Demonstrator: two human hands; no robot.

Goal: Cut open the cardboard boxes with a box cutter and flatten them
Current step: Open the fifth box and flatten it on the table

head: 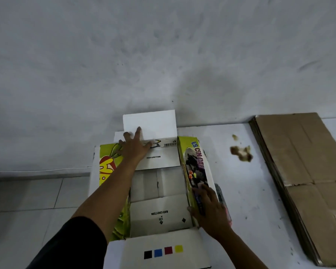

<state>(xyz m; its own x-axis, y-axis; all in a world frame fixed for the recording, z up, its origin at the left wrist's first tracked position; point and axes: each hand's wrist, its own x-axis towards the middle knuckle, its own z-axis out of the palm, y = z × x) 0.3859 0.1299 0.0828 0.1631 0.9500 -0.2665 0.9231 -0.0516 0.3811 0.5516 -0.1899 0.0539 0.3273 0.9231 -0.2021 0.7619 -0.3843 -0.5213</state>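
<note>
A: So, where is the box?

B: The printed box (157, 191) is seen at the middle of the white worktop (260, 191), opened at the top, with its white flaps folded outward. A flap with four colour squares (163, 251) is laid out at 6 o'clock, and a plain white flap (155, 121) is raised at 12 o'clock against the grey wall (163, 45).

A: And the hands?

B: The left hand (135, 145) is pressed flat on the far flap at 12 o'clock, its fingers (138, 131) straight and spread apart. The right hand (211, 208) is laid on the box's side panel at 3 o'clock; its fingers are bent over the panel's upper edge, with the thumb on the inside.

A: Is a cutter seen?

B: A dark and pink object (222, 200) is glimpsed just beside the right hand, on the worktop; it cannot be told what it is.

A: Anything else?

B: A stack of flattened brown cardboard (303, 171) is laid at 3 o'clock, well apart from the box, and brown crumbs (241, 152) are scattered between them. A tiled floor (27, 197) is shown at 9 o'clock.
</note>
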